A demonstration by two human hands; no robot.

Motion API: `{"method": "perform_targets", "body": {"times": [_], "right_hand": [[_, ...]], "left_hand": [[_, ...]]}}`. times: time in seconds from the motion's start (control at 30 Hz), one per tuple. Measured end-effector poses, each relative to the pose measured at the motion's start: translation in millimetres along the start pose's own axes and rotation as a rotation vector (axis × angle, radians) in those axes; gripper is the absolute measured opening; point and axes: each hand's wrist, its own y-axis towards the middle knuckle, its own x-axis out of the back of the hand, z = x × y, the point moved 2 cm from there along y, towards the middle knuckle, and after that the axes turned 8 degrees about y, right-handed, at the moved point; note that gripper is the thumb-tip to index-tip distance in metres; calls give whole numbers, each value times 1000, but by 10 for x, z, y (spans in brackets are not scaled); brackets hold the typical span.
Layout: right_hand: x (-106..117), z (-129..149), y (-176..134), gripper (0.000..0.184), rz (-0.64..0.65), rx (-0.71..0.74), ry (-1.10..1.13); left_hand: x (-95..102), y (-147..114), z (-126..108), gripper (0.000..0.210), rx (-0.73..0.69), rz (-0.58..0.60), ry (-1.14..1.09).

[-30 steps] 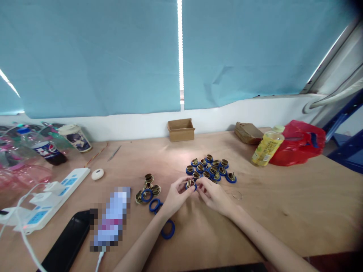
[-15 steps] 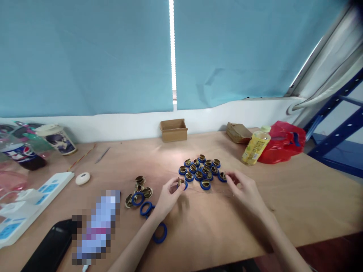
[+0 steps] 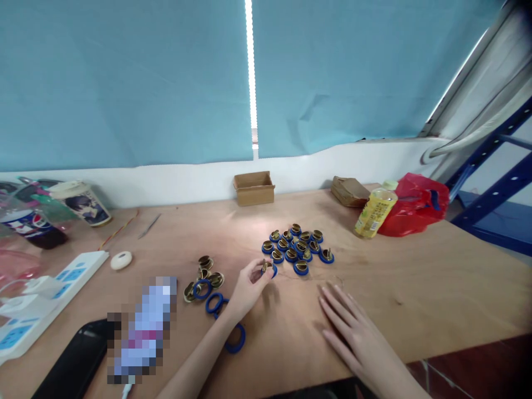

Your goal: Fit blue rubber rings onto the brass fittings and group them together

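Note:
My left hand [image 3: 248, 287] pinches a round brass-coloured piece with a blue ring [image 3: 268, 269] at the near left edge of a cluster. In that cluster, several like pieces [image 3: 291, 254] sit close together, each a brass disc with a raised bar on a blue ring. One of them [image 3: 326, 255] lies at the cluster's right edge. My right hand [image 3: 353, 332] is open, fingers spread, over the table in front of the cluster, holding nothing. Left of my left hand are several brass discs [image 3: 216, 280] and loose blue rings [image 3: 235, 338], partly behind my forearm.
A small open cardboard box [image 3: 254, 190] stands by the wall. To the right are a flattened brown carton [image 3: 349, 191], a yellow-labelled bottle [image 3: 375, 211] and a red plastic bag [image 3: 415, 208]. A white power strip [image 3: 54, 299], black case [image 3: 75, 360] and cola bottle [image 3: 35, 228] lie left.
My right hand has let go of the piece at the cluster's right edge and moved back toward me, fingers spreading. The left hand still holds its piece, barely moved.

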Motion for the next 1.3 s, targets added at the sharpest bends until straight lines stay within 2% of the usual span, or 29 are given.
{"method": "perform_targets", "body": {"times": [0.13,0.3,0.5,0.63,0.8,0.87,1.0,1.1,1.17,1.23,1.3], "right_hand": [[-12,383,-68,72,42,228,37],[-95,584,-105,52,-117,441,60],[-343,599,-209,20,-406,496,207],[-420,604,-239,16,-442,488,314],[-262,620,-219,18,-348,427,430],[-197,604,-213,18,-336,344,454],[-90,482,-44,20,-397,125,430],[20,354,323,22,-409,61,463],[89,269,655,16,-337,1,566],[136,200,995,14,-257,-85,691],[138,160,1295,16,-191,-161,929]], "left_hand": [[-8,2,-20,36,-6,14,-7],[-8,9,-14,37,-23,16,-18],[-10,2,-34,36,-22,29,-42],[-25,-10,-55,37,-5,33,-87],[-19,-18,-53,35,28,57,-168],[-3,-18,-45,32,31,51,-205],[26,-5,-12,30,37,17,-312],[34,13,22,35,58,12,-417],[37,22,36,38,82,13,-479],[40,26,34,39,106,10,-526],[42,27,15,40,122,8,-559]]}}
